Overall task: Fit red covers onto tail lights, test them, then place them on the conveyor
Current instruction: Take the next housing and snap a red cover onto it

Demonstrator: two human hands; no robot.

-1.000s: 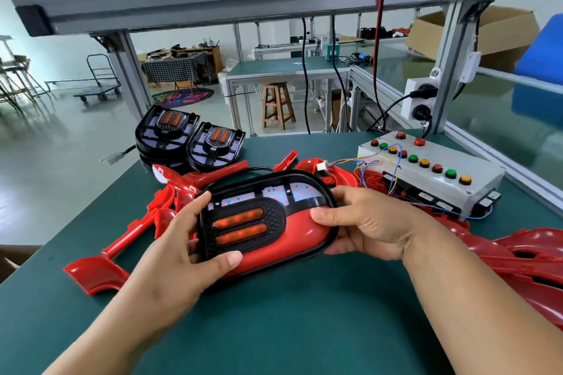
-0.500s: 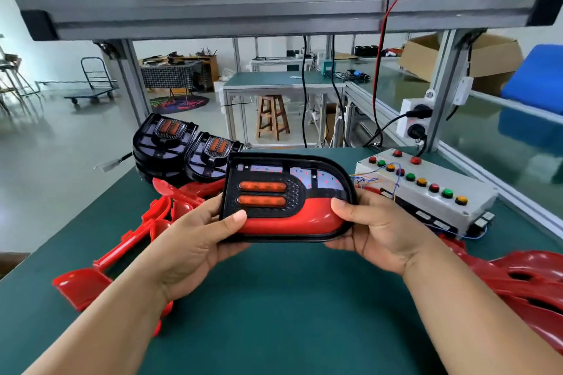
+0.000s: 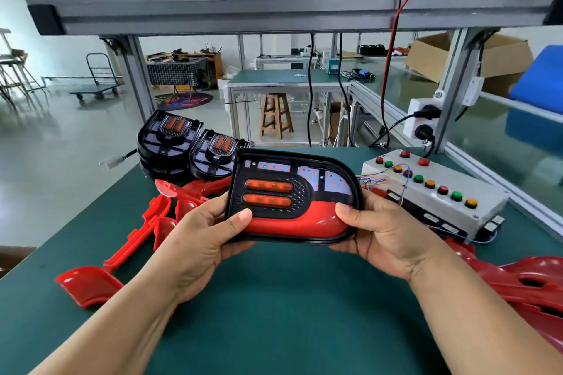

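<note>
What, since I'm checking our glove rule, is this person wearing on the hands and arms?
Nothing that shows. The left hand and right hand have no gloves, rings or tape. The left forearm and right forearm run to the frame's edge with no sleeve, watch or wristband in view. Thumbnails are short, unpainted.

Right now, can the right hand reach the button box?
Probably yes, once freed: the right hand grips the tail light with the left hand; the button box sits right beside it, unobstructed.
</note>
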